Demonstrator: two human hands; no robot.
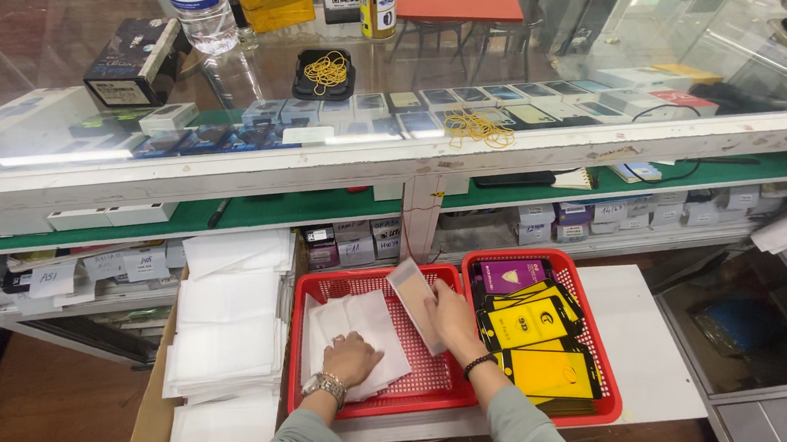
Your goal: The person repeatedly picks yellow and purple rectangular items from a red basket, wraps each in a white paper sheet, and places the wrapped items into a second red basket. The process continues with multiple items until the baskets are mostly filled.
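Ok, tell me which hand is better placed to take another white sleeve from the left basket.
Left, probably. The left hand already rests on the white sleeves in the left red basket; the right hand is busy holding a flat pale sleeve.

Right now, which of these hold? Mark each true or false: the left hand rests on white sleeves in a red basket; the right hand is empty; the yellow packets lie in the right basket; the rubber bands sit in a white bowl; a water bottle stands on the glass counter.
1. The left hand rests on white sleeves in the left basket. True.
2. The right hand is empty. False: it holds a flat pale sleeve.
3. The yellow packets lie in the right basket. True.
4. The rubber bands sit in a white bowl. False: the tray is black.
5. A water bottle stands on the glass counter. True.
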